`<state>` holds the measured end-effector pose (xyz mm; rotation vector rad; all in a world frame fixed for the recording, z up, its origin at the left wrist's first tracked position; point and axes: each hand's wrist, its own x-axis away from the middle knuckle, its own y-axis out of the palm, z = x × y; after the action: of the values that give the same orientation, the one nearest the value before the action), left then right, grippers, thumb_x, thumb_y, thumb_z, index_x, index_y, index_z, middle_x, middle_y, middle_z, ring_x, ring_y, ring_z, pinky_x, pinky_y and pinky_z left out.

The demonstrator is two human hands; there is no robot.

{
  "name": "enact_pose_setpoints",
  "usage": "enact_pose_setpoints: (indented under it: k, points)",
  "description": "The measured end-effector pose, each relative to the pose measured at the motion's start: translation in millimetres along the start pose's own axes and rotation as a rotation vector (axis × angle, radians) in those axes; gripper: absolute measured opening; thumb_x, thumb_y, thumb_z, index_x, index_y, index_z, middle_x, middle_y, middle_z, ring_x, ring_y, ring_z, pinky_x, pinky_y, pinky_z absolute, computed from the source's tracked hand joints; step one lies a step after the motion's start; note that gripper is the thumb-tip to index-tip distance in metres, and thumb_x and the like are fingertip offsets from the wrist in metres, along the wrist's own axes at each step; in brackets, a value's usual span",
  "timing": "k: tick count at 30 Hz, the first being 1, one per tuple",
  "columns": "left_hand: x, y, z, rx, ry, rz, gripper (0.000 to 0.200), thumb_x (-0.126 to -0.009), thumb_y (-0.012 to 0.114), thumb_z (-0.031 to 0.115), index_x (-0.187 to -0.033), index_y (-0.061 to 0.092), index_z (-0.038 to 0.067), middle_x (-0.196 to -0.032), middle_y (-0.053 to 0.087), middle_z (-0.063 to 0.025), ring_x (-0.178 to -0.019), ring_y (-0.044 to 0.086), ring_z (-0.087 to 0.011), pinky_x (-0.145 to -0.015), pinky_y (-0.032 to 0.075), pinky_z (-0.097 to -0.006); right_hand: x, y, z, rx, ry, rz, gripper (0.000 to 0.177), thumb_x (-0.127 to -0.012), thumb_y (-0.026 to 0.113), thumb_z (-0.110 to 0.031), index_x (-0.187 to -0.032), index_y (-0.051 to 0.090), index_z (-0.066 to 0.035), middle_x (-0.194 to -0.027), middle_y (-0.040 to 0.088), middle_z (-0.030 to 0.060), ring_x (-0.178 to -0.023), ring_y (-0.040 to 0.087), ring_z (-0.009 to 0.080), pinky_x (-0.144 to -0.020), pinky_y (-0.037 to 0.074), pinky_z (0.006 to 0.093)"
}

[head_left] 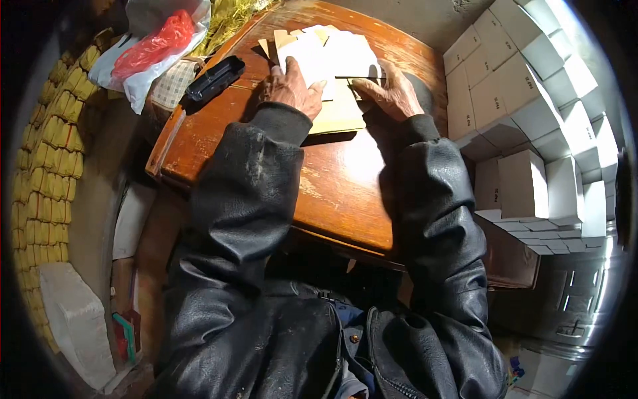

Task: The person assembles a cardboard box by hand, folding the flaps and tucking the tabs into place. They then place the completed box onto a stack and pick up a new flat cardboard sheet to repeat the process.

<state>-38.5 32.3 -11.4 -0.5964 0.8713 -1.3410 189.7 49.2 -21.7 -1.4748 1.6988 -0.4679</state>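
1. Black leather jacket sleeves [246,199] fill the nearest part of my feed and run up to both hands on the brown wooden worktop [345,193].
2. Left hand [289,86] lies palm down with its fingers loosely bent. Its thumb tip rests on a loose pile of flat white card sheets [332,53], and I see it gripping nothing.
3. Right hand [392,90] is spread flat, with its fingertips pressing the pile's near edge where it overlaps a flat tan cardboard sheet [339,113]. The 2 hands are apart, and the sheets lie under and between them at the far middle of the worktop.
4. My main worry is that the white sheets are fanned unevenly and held only by downward pressure. The varnish looks slick, so a sideways push from 1 hand could skid them out of line or toward the far edge.
5. Either cuff sits right at the tan sheet's near edge. I judge that drawing an arm back could drag that sheet along.
6. To the left of the left hand lies a long black plastic case [214,78], beside a checked cloth [171,83]. A red plastic bag [156,40] sits behind them. A leftward sweep would meet the case first.
7. Stacked white cardboard boxes [525,100] crowd the right side, and rows of yellow packets [53,146] line the left.
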Motion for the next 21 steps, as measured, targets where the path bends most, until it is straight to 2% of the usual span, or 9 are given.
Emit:
enact_pose_setpoints:
  k: [4,8,9,12,13,17,18,20,21]
  points:
    - [-10,2,-10,0.248,0.081,-0.022,0.058,-0.09,0.067,0.033,-0.127,0.044,-0.004,-0.127,0.048,-0.029,-0.116,0.055,-0.0411,-0.097,0.048,-0.0492,1,0,1,-0.22,-0.01,-0.051,0.063,-0.078,0.081,-0.041,-0.115,0.061,0.004,-0.11,0.064,0.0254,-0.103,0.064,0.0344,-0.087,0.052,0.0434]
    - [-10,9,-11,0.317,0.269,0.188,0.05,-0.089,0.068,0.03,-0.123,0.053,-0.003,-0.112,0.058,-0.0231,-0.105,0.059,-0.0366,-0.093,0.049,-0.0462,-3,1,17,-0.028,-0.105,0.147,0.053,-0.075,0.084,-0.032,-0.114,0.062,-0.003,-0.102,0.065,0.0185,-0.094,0.064,0.0316,-0.083,0.052,0.0422]
    - [-12,9,-10,0.372,0.347,0.291,0.057,-0.09,0.069,0.039,-0.124,0.054,-0.004,-0.111,0.06,-0.0221,-0.105,0.06,-0.0348,-0.093,0.049,-0.0441,0,-1,13,0.003,-0.134,0.266,0.047,-0.078,0.08,-0.027,-0.115,0.062,-0.006,-0.1,0.065,0.0174,-0.092,0.063,0.0309,-0.082,0.052,0.0417]
    - [-9,2,-5,0.527,0.458,0.302,0.069,-0.089,0.068,0.05,-0.128,0.052,-0.005,-0.115,0.06,-0.0235,-0.109,0.059,-0.0335,-0.094,0.048,-0.0422,-2,-6,3,0.066,-0.199,0.459,0.038,-0.082,0.074,-0.02,-0.115,0.062,-0.006,-0.1,0.065,0.0177,-0.093,0.063,0.0312,-0.084,0.052,0.0412]
    - [-5,-6,2,0.636,0.455,0.225,0.078,-0.088,0.066,0.058,-0.13,0.051,-0.006,-0.122,0.059,-0.0238,-0.114,0.058,-0.0309,-0.097,0.046,-0.0403,-4,-9,-2,0.097,-0.32,0.533,0.029,-0.086,0.068,-0.015,-0.113,0.062,-0.006,-0.101,0.066,0.0169,-0.093,0.063,0.0323,-0.085,0.051,0.0412]
    - [-6,-4,6,0.786,0.485,0.224,0.079,-0.089,0.065,0.059,-0.135,0.05,-0.004,-0.129,0.058,-0.0207,-0.119,0.057,-0.0256,-0.098,0.047,-0.0361,-4,-29,-18,0.105,-0.428,0.642,0.022,-0.086,0.066,-0.012,-0.108,0.066,-0.01,-0.102,0.07,0.0119,-0.096,0.065,0.0312,-0.084,0.053,0.0393]
    - [-3,-6,7,0.881,0.479,0.144,0.081,-0.089,0.065,0.06,-0.137,0.049,-0.003,-0.129,0.058,-0.02,-0.118,0.057,-0.0246,-0.097,0.048,-0.0349,-2,-36,-22,0.148,-0.437,0.68,0.018,-0.086,0.067,-0.012,-0.104,0.067,-0.01,-0.101,0.071,0.0104,-0.096,0.066,0.0297,-0.083,0.054,0.0379]
    - [3,-16,14,1.066,0.467,-0.02,0.083,-0.088,0.065,0.061,-0.139,0.047,-0.002,-0.129,0.058,-0.0185,-0.117,0.058,-0.0225,-0.095,0.049,-0.0326,10,-51,-34,0.206,-0.448,0.72,0.016,-0.087,0.068,-0.006,-0.103,0.07,-0.005,-0.101,0.07,0.0074,-0.09,0.066,0.0184,-0.081,0.052,0.0283]
    - [3,-20,14,1.066,0.487,-0.06,0.088,-0.086,0.064,0.066,-0.141,0.046,-0.001,-0.13,0.058,-0.0164,-0.114,0.06,-0.0214,-0.092,0.052,-0.0317,13,-58,-31,0.148,-0.442,0.721,0.015,-0.087,0.067,-0.002,-0.101,0.071,-0.005,-0.098,0.07,0.0054,-0.09,0.065,0.0162,-0.08,0.052,0.0276]
